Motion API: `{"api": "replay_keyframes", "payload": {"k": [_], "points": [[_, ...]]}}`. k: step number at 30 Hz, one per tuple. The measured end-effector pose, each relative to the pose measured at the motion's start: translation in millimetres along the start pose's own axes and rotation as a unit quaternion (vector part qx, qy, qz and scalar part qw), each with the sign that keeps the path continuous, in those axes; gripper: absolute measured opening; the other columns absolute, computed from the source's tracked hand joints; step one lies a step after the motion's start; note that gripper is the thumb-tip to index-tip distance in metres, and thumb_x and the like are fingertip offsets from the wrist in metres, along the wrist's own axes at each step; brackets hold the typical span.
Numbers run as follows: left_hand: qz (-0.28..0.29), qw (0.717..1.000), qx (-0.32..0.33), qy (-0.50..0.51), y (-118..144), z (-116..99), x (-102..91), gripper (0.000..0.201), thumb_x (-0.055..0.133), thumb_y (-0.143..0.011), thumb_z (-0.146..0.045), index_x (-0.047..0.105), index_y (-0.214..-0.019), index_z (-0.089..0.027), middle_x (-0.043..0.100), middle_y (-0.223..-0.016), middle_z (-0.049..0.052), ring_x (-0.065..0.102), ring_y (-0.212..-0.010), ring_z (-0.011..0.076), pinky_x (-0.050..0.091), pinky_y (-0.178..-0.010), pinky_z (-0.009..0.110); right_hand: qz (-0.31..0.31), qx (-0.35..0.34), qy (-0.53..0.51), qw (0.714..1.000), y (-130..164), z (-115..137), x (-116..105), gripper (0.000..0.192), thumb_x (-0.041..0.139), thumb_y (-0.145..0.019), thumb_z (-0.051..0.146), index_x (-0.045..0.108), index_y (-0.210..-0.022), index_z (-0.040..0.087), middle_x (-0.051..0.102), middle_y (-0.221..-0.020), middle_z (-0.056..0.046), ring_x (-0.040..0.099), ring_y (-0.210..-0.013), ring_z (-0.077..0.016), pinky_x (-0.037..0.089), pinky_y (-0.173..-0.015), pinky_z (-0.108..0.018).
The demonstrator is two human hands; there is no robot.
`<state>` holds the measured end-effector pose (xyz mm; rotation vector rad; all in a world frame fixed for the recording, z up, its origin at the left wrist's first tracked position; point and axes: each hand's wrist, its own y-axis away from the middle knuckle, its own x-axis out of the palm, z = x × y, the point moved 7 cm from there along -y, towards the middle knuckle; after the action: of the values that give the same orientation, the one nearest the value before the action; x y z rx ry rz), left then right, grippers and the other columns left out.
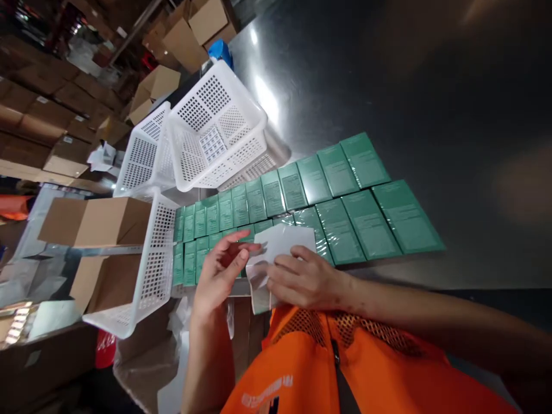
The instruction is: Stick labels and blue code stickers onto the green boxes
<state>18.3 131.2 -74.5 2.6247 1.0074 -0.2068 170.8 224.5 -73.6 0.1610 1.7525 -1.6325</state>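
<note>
Holding a white pouch (276, 253) between both hands at the near edge of the worktop (431, 86), just in front of an orange vest (310, 368). Left hand (219, 276) closed on the pouch's left end, thumb and forefinger pinching near a small reddish item (230, 253) too blurred to name. Right hand (302, 279) lying flat over the lower right part, fingers spread and pressing the material, grip closed on it from above. Long axis of the pouch hard to judge; appears to run from the near edge up and away toward the far side, with the free upper flap reaching over the green boxes (340, 230). Both hands about equally near, left at the open-looking end, right on the body.

Green boxes laid in two rows along the near edge, running from the right side toward the left, wrapped in clear film, touching side by side. White baskets (215, 132) tilted and stacked at the left end of the rows, another basket (146, 270) hanging off the near left corner. Cardboard cartons (95, 221) beyond, off the worktop's left edge.
</note>
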Motion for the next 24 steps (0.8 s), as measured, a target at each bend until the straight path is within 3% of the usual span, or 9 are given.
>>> {"api": "replay_keyframes", "payload": {"k": [4,8,11,14,17,20,22,24], "points": [[0.041,0.997,0.025,-0.061,14,-1,0.8,0.040,0.074,-0.088,-0.029,0.064,-0.126,-0.025,0.074,-0.117,0.008,0.066,-0.117,0.0241,0.052,-0.096,0.034,0.007,0.021,-0.022,1.000,-1,-8,0,0.009,0.059,-0.095,0.019,0.067,-0.090,0.018,0.069,-0.087,-0.002,0.054,-0.077,-0.0163,0.032,-0.064,-0.034],[0.047,0.990,0.031,-0.126,27,4,4.1,0.034,0.073,-0.088,-0.024,0.068,-0.122,-0.028,0.075,-0.114,0.005,0.068,-0.110,0.0228,0.051,-0.100,0.037,0.000,0.003,-0.042,0.999,-5,1,-3,0.009,0.060,-0.093,0.017,0.067,-0.088,0.016,0.067,-0.081,-0.001,0.053,-0.069,-0.0163,0.030,-0.060,-0.034],[-0.016,0.993,0.052,-0.109,33,8,-3.4,0.026,0.074,-0.086,-0.023,0.073,-0.111,-0.028,0.077,-0.096,0.003,0.071,-0.098,0.0206,0.053,-0.096,0.036,0.009,-0.034,-0.089,0.995,-5,17,-6,0.013,0.060,-0.093,0.017,0.067,-0.082,0.017,0.068,-0.083,-0.001,0.056,-0.072,-0.0156,0.035,-0.062,-0.033],[-0.136,0.989,0.064,-0.009,36,8,-35.6,0.016,0.081,-0.079,-0.026,0.074,-0.094,-0.026,0.072,-0.083,0.000,0.069,-0.078,0.0156,0.057,-0.074,0.026,0.034,-0.030,-0.217,0.975,-4,24,-19,0.016,0.060,-0.095,0.018,0.066,-0.081,0.020,0.071,-0.086,0.001,0.060,-0.079,-0.0140,0.041,-0.066,-0.032],[-0.220,0.971,0.079,0.056,29,-3,-79.8,0.022,0.088,-0.069,-0.029,0.070,-0.081,-0.026,0.066,-0.077,-0.003,0.059,-0.065,0.0096,0.053,-0.059,0.018,0.024,0.040,-0.389,0.920,-4,7,-47,0.014,0.056,-0.095,0.014,0.067,-0.091,0.021,0.075,-0.095,0.002,0.065,-0.092,-0.0126,0.048,-0.073,-0.030],[-0.215,0.973,0.052,0.060,9,-14,-106.8,0.029,0.089,-0.058,-0.026,0.066,-0.076,-0.025,0.063,-0.073,-0.003,0.053,-0.058,0.0104,0.048,-0.049,0.019,0.003,0.134,-0.474,0.870,-5,-31,-77,0.011,0.061,-0.091,0.012,0.066,-0.093,0.022,0.075,-0.094,0.001,0.067,-0.091,-0.0115,0.053,-0.083,-0.027],[-0.179,0.982,0.010,0.056,-5,-15,-103.2,0.024,0.084,-0.056,-0.023,0.064,-0.069,-0.022,0.057,-0.064,-0.002,0.048,-0.052,0.0110,0.042,-0.043,0.021,0.009,0.228,-0.455,0.861,-5,-63,-87,0.006,0.071,-0.088,0.018,0.067,-0.089,0.022,0.074,-0.087,0.002,0.068,-0.083,-0.0111,0.053,-0.079,-0.025],[-0.123,0.990,-0.037,0.055,-17,-12,-79.8,0.014,0.076,-0.061,-0.023,0.063,-0.064,-0.019,0.050,-0.056,-0.001,0.042,-0.045,0.0100,0.033,-0.038,0.022,0.031,0.340,-0.397,0.852,-1,-97,-88,0.008,0.076,-0.084,0.024,0.068,-0.082,0.022,0.072,-0.079,0.004,0.066,-0.074,-0.0105,0.049,-0.066,-0.024]]}}
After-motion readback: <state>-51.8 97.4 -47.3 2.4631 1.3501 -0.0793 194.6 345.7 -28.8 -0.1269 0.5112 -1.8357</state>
